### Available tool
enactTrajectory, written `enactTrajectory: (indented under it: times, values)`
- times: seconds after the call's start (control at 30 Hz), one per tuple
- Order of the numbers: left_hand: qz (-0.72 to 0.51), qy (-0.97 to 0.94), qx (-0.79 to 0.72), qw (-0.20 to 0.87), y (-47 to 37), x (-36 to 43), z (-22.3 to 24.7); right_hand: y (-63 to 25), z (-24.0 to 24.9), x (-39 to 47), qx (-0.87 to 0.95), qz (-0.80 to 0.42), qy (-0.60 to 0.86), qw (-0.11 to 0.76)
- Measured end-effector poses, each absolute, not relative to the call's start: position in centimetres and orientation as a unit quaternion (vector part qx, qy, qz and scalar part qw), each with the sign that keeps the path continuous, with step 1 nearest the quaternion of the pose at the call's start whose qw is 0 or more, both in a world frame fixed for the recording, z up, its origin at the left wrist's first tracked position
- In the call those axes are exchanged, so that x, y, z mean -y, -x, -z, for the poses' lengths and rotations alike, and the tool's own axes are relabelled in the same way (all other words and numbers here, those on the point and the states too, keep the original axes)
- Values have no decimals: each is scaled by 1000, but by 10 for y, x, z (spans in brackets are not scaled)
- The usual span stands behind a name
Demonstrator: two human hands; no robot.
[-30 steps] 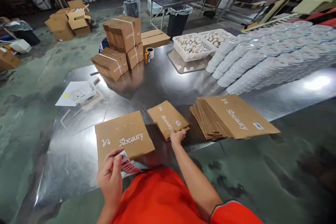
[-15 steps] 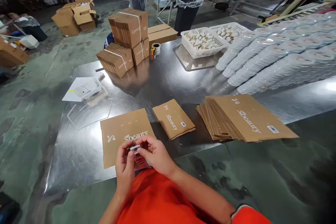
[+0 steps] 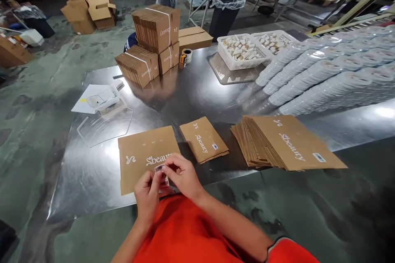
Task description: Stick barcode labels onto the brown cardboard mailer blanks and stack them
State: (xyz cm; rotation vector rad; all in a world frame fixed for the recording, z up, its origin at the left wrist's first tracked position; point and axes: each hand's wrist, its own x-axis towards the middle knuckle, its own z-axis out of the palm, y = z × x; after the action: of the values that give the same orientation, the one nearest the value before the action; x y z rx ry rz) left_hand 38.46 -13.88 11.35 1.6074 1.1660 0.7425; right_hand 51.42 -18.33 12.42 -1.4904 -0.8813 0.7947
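Observation:
My left hand (image 3: 147,191) is closed on a small sticker sheet (image 3: 164,182) with red and white printing, held over the near edge of the metal table. My right hand (image 3: 184,176) pinches a small printed sticker (image 3: 159,167) at the sheet's top; whether it is fully off the sheet I cannot tell. Just beyond both hands lies a flat brown cardboard sheet (image 3: 135,148) with white "beauty" lettering, partly hidden by my fingers. To its right rests a smaller folded cardboard piece (image 3: 203,139) bearing a label. Farther right is a fanned stack of flat cardboard (image 3: 284,141), labelled on top.
Strapped cardboard bundles (image 3: 156,28) stand at the back left, beside tape rolls (image 3: 187,56). White baskets (image 3: 240,51) hold small pale pieces. Long rows of plastic-wrapped stacks (image 3: 327,74) fill the right. A white sheet (image 3: 89,99) and clear plastic lie left on the metal table (image 3: 197,90).
My hands have shifted slightly, with the fingertips now pinching the sticker at the sheet's top edge. More of the sheet's printing shows between them. The view has moved a little.

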Motion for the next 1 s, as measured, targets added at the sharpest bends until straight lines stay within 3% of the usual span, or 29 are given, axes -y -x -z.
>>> enactTrajectory:
  times: [0.1,0.4,0.83,1.0]
  values:
    - [-293,-638,-509,499,-383,134,-111,-539,-108,165,328,-302,664,600]
    - [-250,-634,-525,510,-385,122,-95,-578,-62,126,319,-266,777,473]
    - [-232,-640,-520,516,-383,124,-92,-572,-62,123,375,-213,820,376]
    - [-238,-639,-525,510,-384,125,-92,-562,-80,122,388,-169,871,251]
